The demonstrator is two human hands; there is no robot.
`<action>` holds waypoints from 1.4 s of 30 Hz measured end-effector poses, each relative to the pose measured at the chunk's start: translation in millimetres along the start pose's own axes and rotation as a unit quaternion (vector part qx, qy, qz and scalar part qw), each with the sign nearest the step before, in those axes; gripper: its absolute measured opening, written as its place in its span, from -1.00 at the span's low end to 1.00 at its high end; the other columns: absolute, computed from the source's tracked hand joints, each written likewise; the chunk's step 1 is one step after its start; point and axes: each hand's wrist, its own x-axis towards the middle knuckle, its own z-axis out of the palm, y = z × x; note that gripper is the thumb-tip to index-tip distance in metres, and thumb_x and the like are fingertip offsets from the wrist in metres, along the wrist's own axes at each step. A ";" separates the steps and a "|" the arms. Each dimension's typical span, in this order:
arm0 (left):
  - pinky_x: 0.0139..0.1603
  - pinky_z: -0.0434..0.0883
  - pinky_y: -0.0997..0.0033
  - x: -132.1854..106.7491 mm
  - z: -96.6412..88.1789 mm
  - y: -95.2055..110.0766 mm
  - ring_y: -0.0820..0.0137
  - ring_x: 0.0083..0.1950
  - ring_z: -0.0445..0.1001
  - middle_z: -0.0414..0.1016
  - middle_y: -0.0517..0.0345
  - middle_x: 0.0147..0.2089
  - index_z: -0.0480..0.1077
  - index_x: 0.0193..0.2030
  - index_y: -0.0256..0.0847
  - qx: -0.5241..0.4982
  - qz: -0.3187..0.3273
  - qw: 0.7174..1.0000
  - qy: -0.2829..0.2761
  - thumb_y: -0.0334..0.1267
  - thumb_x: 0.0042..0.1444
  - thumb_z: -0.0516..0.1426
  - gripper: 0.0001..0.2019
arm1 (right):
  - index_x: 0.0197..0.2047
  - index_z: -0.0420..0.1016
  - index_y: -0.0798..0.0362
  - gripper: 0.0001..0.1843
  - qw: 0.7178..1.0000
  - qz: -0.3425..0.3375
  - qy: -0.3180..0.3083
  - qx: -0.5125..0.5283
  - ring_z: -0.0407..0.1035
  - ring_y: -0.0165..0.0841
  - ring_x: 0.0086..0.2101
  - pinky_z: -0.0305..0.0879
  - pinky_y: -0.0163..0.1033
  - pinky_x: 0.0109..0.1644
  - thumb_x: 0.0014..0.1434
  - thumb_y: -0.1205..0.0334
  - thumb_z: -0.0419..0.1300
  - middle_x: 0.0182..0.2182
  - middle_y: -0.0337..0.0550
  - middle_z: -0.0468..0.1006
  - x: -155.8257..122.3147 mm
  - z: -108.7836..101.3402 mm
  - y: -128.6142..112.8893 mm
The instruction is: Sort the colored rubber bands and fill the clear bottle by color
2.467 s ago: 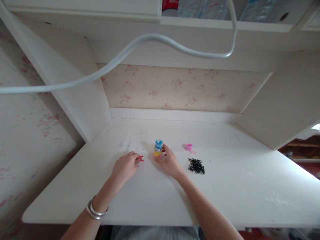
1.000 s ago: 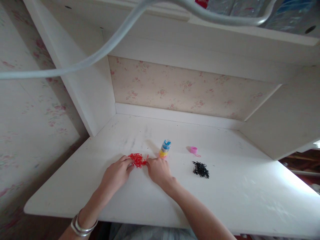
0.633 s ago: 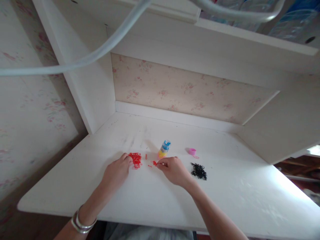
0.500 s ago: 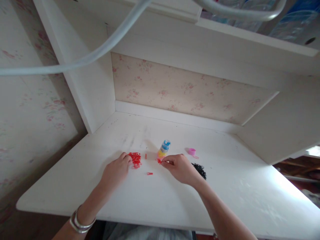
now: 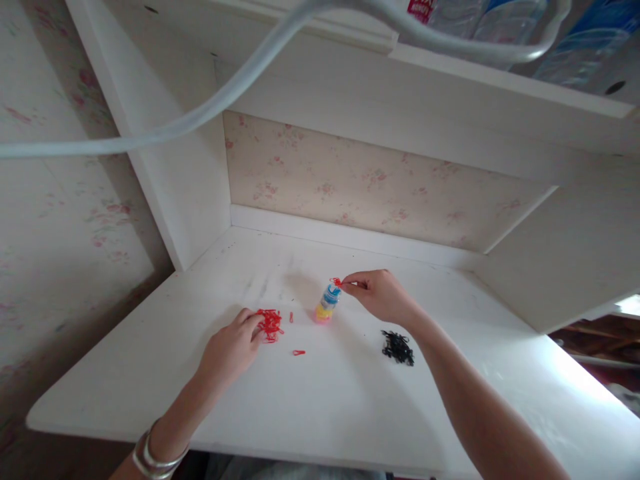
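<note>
My right hand (image 5: 383, 293) pinches a small bunch of red rubber bands (image 5: 337, 282) between thumb and fingertips, right at the mouth of a small clear bottle (image 5: 329, 301). The bottle stands upright, with pink, yellow and blue layers inside. On the left, my left hand (image 5: 233, 341) has its fingers curled on the edge of a pile of red rubber bands (image 5: 271, 325), closed around some of them. Two single red bands lie apart: one red band (image 5: 291, 317) beside the pile, another red band (image 5: 299, 353) nearer the front.
A heap of black rubber bands (image 5: 398, 348) lies to the right, below my right forearm. The white desk (image 5: 240, 407) has side panels and a back wall. Overhead, a pale curved tube (image 5: 200, 120) crosses the view, and a shelf holds plastic bottles (image 5: 510, 23).
My right hand has risen from the desk beside the bottle's base to its mouth, carrying red bands. It now hides the pink cap. My left hand stays at the red pile.
</note>
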 end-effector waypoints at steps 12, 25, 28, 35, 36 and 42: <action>-0.24 0.32 0.44 0.3 2.7 -5.3 0.40 -0.22 0.49 0.42 0.20 0.00 0.38 -0.06 -0.02 -0.003 0.000 1.000 -0.007 -0.18 0.22 -0.05 -0.75 | -0.28 0.63 -0.07 -0.76 0.982 -0.035 -0.123 -0.138 0.44 -0.31 -0.33 0.19 -0.32 -0.30 0.03 0.22 0.15 -0.34 -0.13 0.61 46.3 -4.2 -9.2; -0.26 0.31 0.42 1.4 6.4 -4.4 0.39 -0.24 0.49 0.42 0.17 -0.05 0.39 -0.10 -0.05 0.023 -0.001 1.000 0.001 -0.21 0.24 -0.09 -0.75 | -0.36 0.59 -0.01 -0.76 0.987 -0.006 -0.115 -0.113 0.36 -0.41 -0.46 0.09 -0.37 -0.46 -0.18 0.20 0.22 -0.45 -0.22 0.56 59.8 1.6 -2.9; -0.31 0.30 0.43 2.5 3.6 -1.8 0.41 -0.28 0.49 0.41 0.18 -0.08 0.39 -0.16 -0.06 0.039 -0.006 0.999 0.000 -0.20 0.25 -0.09 -0.76 | -0.27 0.53 0.02 -0.65 0.990 -0.001 -0.079 -0.115 0.34 -0.42 -0.44 0.07 -0.39 -0.48 -0.23 0.18 0.27 -0.36 -0.22 0.55 62.8 4.0 3.9; -0.28 0.32 0.43 3.8 -0.5 -0.9 0.39 -0.24 0.49 0.38 0.10 0.01 0.36 -0.04 -0.09 0.055 -0.044 0.997 0.011 -0.13 0.22 -0.04 -0.74 | -0.18 0.49 0.03 -0.58 0.987 0.000 -0.129 -0.096 0.36 -0.41 -0.35 0.12 -0.41 -0.44 -0.19 0.17 0.27 -0.21 -0.16 0.51 67.3 7.4 9.6; -0.27 0.32 0.43 3.9 -0.3 -1.4 0.39 -0.23 0.49 0.39 0.11 0.01 0.36 -0.04 -0.08 0.056 -0.046 0.997 0.007 -0.13 0.23 -0.05 -0.73 | -0.18 0.49 0.03 -0.59 0.987 0.000 -0.133 -0.090 0.36 -0.41 -0.35 0.12 -0.41 -0.45 -0.19 0.17 0.27 -0.22 -0.16 0.52 66.9 6.9 9.6; -0.28 0.30 0.44 4.3 2.1 -3.2 0.40 -0.25 0.48 0.43 0.15 -0.06 0.40 -0.10 -0.06 0.059 -0.034 0.998 -0.003 -0.14 0.25 -0.08 -0.73 | -0.18 0.51 0.06 -0.59 0.986 -0.011 -0.164 -0.021 0.35 -0.41 -0.37 0.13 -0.41 -0.45 -0.19 0.19 0.29 -0.28 -0.17 0.53 62.7 -1.4 11.3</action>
